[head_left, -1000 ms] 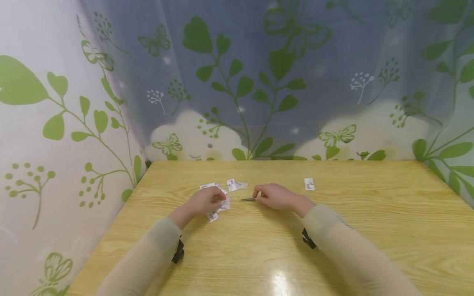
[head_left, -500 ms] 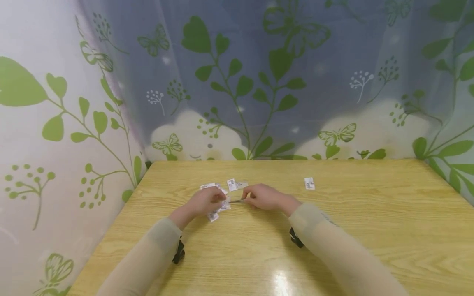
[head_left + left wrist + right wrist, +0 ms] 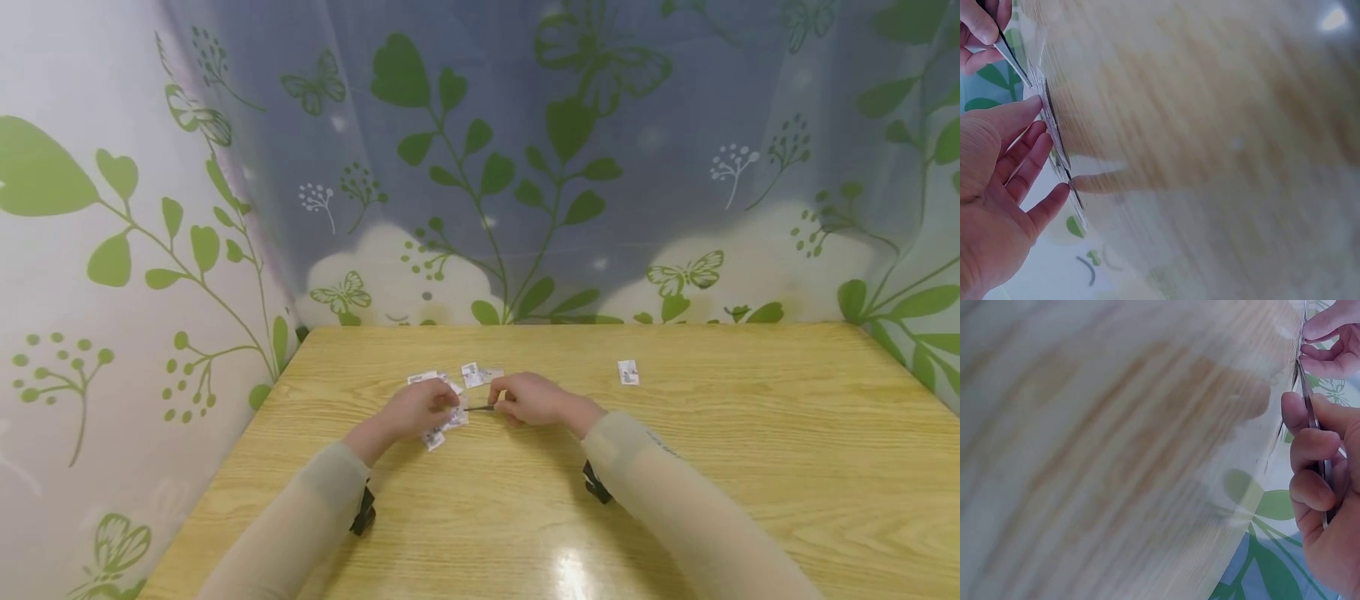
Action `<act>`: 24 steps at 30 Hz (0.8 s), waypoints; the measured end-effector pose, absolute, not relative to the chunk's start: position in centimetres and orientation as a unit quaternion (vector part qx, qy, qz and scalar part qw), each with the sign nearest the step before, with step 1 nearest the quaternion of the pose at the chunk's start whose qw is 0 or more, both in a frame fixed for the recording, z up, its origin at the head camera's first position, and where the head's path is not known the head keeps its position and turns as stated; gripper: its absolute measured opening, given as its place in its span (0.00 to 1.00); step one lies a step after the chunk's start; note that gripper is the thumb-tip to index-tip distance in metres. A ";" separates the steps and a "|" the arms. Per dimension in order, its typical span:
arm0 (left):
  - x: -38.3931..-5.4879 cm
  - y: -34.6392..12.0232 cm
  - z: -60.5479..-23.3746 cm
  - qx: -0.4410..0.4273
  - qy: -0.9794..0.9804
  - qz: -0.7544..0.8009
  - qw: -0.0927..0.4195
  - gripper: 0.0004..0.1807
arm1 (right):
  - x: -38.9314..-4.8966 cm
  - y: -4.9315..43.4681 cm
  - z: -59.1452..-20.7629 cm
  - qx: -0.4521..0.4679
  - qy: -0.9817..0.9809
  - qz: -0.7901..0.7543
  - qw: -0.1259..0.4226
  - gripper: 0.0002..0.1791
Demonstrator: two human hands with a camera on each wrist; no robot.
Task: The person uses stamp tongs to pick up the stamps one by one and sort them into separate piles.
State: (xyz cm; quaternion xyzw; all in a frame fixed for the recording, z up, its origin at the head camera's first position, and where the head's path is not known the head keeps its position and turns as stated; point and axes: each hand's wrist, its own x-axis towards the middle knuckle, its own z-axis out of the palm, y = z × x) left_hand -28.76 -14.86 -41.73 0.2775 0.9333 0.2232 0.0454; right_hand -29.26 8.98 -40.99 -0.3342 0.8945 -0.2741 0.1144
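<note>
My left hand (image 3: 416, 408) rests on a loose cluster of small white printed slips (image 3: 433, 438) left of the middle of the table. In the left wrist view its thumb and fingertips touch the thin slips (image 3: 1054, 122) with relaxed fingers. Thumb and fingers of my right hand (image 3: 534, 398) grip slim metal tweezers (image 3: 480, 408). The tweezers (image 3: 1309, 403) point left, and their tip meets the slips' edge beside the left thumb. Part of the cluster is hidden under the left hand. What is printed is too small to read.
Just behind the hands lie another white slip (image 3: 471, 374) and a greyish, see-through-looking piece (image 3: 492, 376). A single white slip (image 3: 627, 372) sits farther right on the wooden table (image 3: 720, 483). A leaf-patterned curtain (image 3: 465, 250) hangs behind the table's back edge.
My right hand has moved left, bringing the tweezers' tip from the bare wood to the edge of the slips. The left hand has stayed in place.
</note>
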 end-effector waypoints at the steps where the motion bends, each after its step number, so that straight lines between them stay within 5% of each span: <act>1: -28.7 -14.8 -41.7 0.275 0.934 0.223 0.047 0.08 | -29.2 9.0 -41.0 -0.335 0.894 -0.276 0.114 0.04; 24: -28.6 -14.6 -41.4 0.252 0.942 0.211 0.062 0.09 | -28.3 15.1 -38.5 -0.324 0.902 -0.260 0.115 0.06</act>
